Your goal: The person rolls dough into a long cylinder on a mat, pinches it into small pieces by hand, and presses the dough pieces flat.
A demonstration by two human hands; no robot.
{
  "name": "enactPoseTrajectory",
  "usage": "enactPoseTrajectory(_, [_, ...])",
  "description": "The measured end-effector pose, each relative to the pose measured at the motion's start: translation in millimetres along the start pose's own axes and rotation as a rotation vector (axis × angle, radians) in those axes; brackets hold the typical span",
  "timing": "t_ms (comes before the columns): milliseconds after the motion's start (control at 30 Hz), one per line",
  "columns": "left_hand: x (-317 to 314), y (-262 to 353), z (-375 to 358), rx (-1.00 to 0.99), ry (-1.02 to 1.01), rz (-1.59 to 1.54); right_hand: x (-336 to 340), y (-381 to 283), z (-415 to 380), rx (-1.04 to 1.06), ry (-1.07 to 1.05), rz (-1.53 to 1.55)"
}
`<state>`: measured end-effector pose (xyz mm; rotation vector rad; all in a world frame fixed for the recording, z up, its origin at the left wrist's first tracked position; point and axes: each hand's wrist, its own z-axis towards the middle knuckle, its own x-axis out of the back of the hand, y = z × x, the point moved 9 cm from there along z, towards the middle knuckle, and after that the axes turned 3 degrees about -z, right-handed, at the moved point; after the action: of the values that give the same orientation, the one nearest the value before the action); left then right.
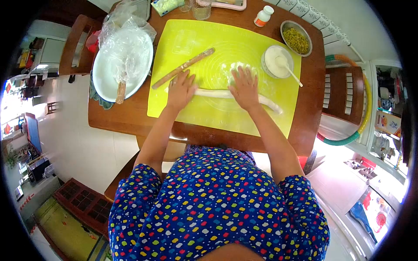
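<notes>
A long white rope of dough (213,93) lies across the yellow-green mat (196,39), its right end bending toward the front. My left hand (181,90) rests flat over the left part of the rope, fingers stretched out. Farther right, my right hand (244,88) presses on the dough with its fingers spread. Just beyond my left hand a wooden rolling pin (183,68) lies slantwise on the mat. Loose flour (237,66) is scattered beyond the right fingertips. To the right stands a bowl of flour (276,61) with a white spoon leaning out over its rim.
At the left, a large white basin (100,82) holds clear plastic and a wooden-handled brush (121,92). A metal bowl of chopped greenish filling (296,40) and a white bottle (264,16) stand at the back right. A glass (201,11) stands behind the mat. Chairs flank the wooden table (117,117).
</notes>
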<state>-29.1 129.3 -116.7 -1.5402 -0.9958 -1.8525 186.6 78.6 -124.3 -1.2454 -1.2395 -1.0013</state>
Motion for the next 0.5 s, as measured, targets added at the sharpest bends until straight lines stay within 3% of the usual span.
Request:
enactPoseTrajectory(67, [9, -39, 17, 0.322, 0.068, -0.375, 27, -7, 0, 0.022, 0.158, 0.053])
enactPoseTrajectory(100, [21, -40, 26, 0.319, 0.071, -0.375, 29, -12, -9, 0.021, 0.162, 0.051])
enactPoseTrajectory(167, [52, -55, 31, 0.467, 0.159, -0.005, 24, -35, -39, 0.17, 0.075, 0.237])
enactPoseTrajectory(200, [53, -60, 32, 0.396, 0.323, 0.022, 22, -41, -62, 0.21, 0.14, 0.289])
enactPoseTrajectory(233, [45, -71, 36, 0.401, 0.333, 0.024, 21, -44, -83, 0.253, 0.212, 0.34])
enactPoseTrajectory(333, [9, -100, 47, 0.394, 0.166, -0.146, 9, -31, -128, 0.111, 0.057, 0.344])
enactPoseTrajectory(367, [11, -101, 44, 0.401, 0.169, -0.143, 4, -19, -141, 0.054, 0.031, 0.307])
enactPoseTrajectory(433, [32, -79, 36, 0.206, 0.329, -0.287, -17, 38, -167, -0.214, 0.023, 0.326])
enactPoseTrajectory(500, [42, -72, 9, 0.241, 0.39, -0.242, -21, 113, -203, -0.56, 0.271, 0.208])
